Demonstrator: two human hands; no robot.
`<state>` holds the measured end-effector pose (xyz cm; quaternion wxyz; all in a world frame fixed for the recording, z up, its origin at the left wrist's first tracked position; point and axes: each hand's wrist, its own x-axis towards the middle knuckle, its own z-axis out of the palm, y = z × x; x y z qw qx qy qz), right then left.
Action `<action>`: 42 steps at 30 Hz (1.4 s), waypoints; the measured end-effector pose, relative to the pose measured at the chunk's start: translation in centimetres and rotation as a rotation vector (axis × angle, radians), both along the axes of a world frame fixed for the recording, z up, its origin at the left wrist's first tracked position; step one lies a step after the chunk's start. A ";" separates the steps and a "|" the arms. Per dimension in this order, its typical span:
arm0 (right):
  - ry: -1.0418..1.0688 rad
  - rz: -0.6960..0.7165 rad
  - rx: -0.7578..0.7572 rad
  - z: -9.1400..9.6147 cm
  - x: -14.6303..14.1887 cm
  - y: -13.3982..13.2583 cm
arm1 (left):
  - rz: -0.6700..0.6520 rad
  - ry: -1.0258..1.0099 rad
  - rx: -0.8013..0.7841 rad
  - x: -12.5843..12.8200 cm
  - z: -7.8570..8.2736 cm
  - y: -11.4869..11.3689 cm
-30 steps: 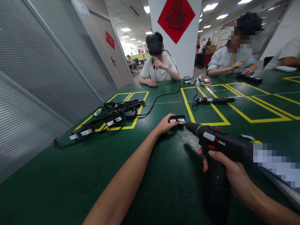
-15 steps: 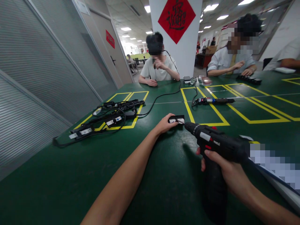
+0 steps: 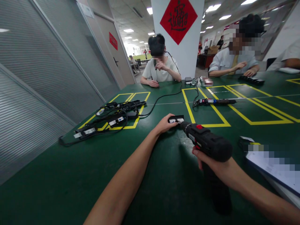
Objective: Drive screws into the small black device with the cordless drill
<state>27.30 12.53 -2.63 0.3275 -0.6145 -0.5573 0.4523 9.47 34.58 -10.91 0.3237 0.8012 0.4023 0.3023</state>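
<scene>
My left hand is closed around the left end of a small black box-shaped piece with a white face, which rests on the green table. Wrapped around the handle of a black cordless drill is my right hand. The drill has red buttons, and its chuck points left and away from me, close by the right end of the black piece. Whether the drill's tip touches the piece, I cannot tell.
Black cabled devices lie on yellow-taped areas at left. A slim electric screwdriver lies beyond my hands, and a paper-topped stack at right. Two people sit opposite, one near the pillar. A black cable crosses the table.
My right hand has swung the drill so its chuck sits slightly further left, by the black piece, and its rear end has moved left too. My left hand stays in place.
</scene>
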 end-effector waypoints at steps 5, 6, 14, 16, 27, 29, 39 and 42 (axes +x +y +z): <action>0.009 0.035 0.032 -0.1 0.6 0.0 | 0.008 -0.001 0.026 0.0 -0.1 0.0; 0.023 0.040 0.041 -0.1 0.7 0.0 | 0.005 -0.001 0.030 0.0 -0.1 0.0; 0.267 0.021 0.038 -0.1 1.2 0.2 | 0.015 0.005 0.015 0.0 0.2 -0.3; 0.319 0.014 0.055 -0.2 1.4 0.2 | 0.020 0.011 0.009 0.0 0.3 -0.4; 0.260 0.020 0.063 -1.1 1.8 0.3 | 0.011 0.009 -0.012 0.1 0.4 -0.5; 0.252 0.011 0.050 -1.0 1.9 0.3 | 0.007 0.009 -0.010 0.1 0.4 -0.6; 0.273 -0.019 0.065 -1.3 1.7 0.3 | -0.009 0.001 -0.011 0.0 0.4 -0.4; 0.256 -0.046 0.049 -1.0 1.5 0.2 | 0.002 0.005 -0.009 0.0 0.4 -0.4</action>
